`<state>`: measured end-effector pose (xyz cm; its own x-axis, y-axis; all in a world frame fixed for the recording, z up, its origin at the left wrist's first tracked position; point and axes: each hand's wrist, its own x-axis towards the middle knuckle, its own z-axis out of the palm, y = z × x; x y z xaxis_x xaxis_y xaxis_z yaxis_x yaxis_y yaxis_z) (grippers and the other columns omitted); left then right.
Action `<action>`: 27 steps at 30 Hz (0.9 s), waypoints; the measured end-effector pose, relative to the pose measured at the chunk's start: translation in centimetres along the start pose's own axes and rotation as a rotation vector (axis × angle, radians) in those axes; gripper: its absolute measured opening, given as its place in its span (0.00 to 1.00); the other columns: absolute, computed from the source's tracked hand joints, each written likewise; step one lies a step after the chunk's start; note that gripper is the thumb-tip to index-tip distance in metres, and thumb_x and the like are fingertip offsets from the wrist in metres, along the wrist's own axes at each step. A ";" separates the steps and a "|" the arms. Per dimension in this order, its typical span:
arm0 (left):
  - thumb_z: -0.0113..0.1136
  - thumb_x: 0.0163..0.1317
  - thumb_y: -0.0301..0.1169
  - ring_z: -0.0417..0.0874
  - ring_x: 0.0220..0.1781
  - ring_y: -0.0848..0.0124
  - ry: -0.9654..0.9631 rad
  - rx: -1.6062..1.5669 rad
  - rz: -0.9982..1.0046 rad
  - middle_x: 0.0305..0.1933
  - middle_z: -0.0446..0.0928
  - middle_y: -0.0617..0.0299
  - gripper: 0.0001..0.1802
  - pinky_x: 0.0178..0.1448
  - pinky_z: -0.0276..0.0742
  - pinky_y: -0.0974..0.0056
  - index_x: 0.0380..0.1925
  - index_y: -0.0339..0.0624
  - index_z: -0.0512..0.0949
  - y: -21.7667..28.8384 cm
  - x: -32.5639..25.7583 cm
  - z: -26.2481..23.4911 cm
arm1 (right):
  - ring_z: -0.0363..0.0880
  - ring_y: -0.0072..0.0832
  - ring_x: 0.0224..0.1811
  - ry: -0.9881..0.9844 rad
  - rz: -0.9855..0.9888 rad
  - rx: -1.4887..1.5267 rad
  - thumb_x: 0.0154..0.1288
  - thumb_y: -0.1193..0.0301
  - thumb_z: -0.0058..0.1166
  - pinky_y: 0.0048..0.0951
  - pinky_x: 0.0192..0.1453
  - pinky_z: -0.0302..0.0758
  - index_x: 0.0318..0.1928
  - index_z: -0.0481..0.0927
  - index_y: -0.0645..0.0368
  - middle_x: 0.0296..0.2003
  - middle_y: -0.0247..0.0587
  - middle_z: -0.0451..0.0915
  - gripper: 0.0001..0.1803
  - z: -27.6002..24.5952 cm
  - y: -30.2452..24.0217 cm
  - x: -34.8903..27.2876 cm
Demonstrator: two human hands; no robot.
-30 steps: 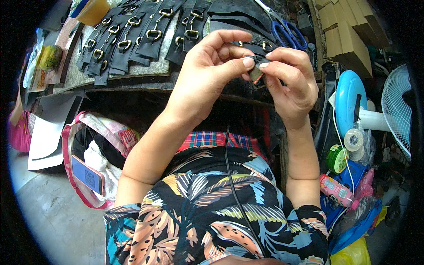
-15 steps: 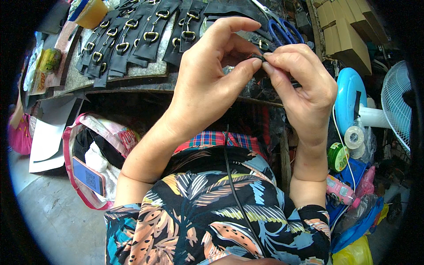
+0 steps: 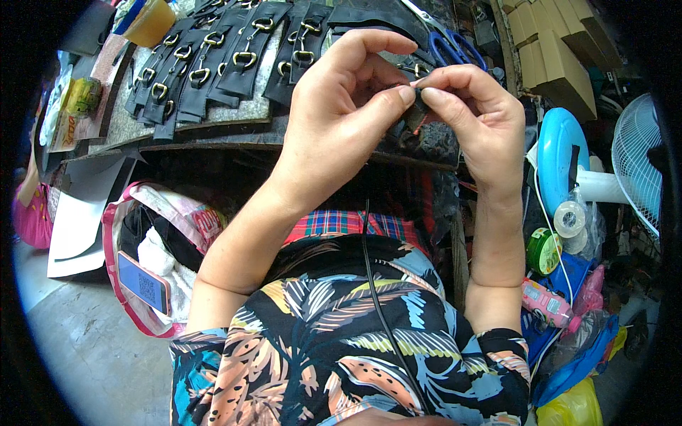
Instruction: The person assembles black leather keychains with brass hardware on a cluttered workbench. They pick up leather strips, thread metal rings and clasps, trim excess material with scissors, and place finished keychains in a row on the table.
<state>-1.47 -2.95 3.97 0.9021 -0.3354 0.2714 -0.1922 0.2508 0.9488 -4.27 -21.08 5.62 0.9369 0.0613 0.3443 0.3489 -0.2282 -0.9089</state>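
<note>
My left hand [image 3: 330, 117] and my right hand [image 3: 483, 117] meet above the edge of the workbench. Their thumbs and forefingers pinch a small dark piece [image 3: 418, 93], mostly covered by the fingertips, so its kind cannot be made out. Just beyond the hands lie scissors with blue handles [image 3: 455, 50]. To the left, several black straps [image 3: 213, 60] with gold-coloured metal bit-shaped fittings rest in rows on a pale speckled board [image 3: 252, 110]. Another black strip [image 3: 369, 18] lies behind my left hand.
A tub of amber stuff [image 3: 149, 23] stands at the far left. Cardboard boxes [image 3: 554, 74] are stacked at the far right, above a blue and white fan [image 3: 565, 153]. A pink-edged bag [image 3: 114, 284] holding a phone [image 3: 143, 282] sits low on the left.
My right hand has shifted slightly left, its fingers now more bent near the left thumb. A small reddish bit on the bench below them has come into view. The left hand barely moved.
</note>
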 end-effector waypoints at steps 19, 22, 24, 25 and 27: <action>0.63 0.67 0.23 0.80 0.40 0.79 -0.085 -0.326 -0.212 0.40 0.80 0.66 0.23 0.47 0.76 0.74 0.62 0.34 0.75 -0.9 0.6 -0.6 | 0.81 0.20 0.31 0.059 -0.108 -0.011 0.70 0.78 0.57 0.22 0.36 0.79 0.40 0.78 0.63 0.33 0.35 0.80 0.02 0.6 1.9 -0.6; 0.64 0.68 0.23 0.80 0.42 0.79 -0.079 -0.169 -0.128 0.42 0.81 0.65 0.22 0.48 0.76 0.74 0.62 0.37 0.75 -0.7 0.3 -0.5 | 0.81 0.15 0.33 0.053 0.041 0.152 0.72 0.75 0.60 0.20 0.37 0.80 0.43 0.80 0.64 0.35 0.33 0.82 0.05 0.7 1.8 -0.9; 0.64 0.68 0.23 0.80 0.44 0.79 -0.065 -0.071 -0.098 0.42 0.81 0.65 0.22 0.50 0.75 0.74 0.62 0.37 0.75 -0.5 0.1 -0.4 | 0.82 0.17 0.35 0.029 0.015 0.071 0.70 0.76 0.62 0.22 0.38 0.81 0.43 0.81 0.64 0.35 0.34 0.83 0.05 0.4 1.4 -0.7; 0.64 0.68 0.23 0.80 0.45 0.79 -0.057 -0.029 -0.081 0.43 0.81 0.65 0.22 0.50 0.75 0.74 0.62 0.37 0.75 -0.3 0.1 -0.4 | 0.83 0.18 0.36 0.012 -0.039 -0.027 0.69 0.76 0.62 0.23 0.39 0.81 0.42 0.82 0.64 0.35 0.34 0.83 0.05 0.1 1.2 -0.5; 0.64 0.69 0.24 0.80 0.46 0.80 -0.057 0.077 -0.023 0.43 0.81 0.65 0.22 0.52 0.75 0.74 0.62 0.36 0.75 -0.3 0.1 -0.1 | 0.83 0.20 0.38 -0.059 -0.197 -0.265 0.69 0.78 0.62 0.23 0.40 0.81 0.43 0.83 0.65 0.38 0.36 0.84 0.05 -0.7 0.5 -0.1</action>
<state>-1.30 -2.92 3.70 0.8837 -0.3921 0.2556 -0.2026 0.1720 0.9641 -4.20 -21.85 5.25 0.8546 0.1834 0.4858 0.5122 -0.4510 -0.7309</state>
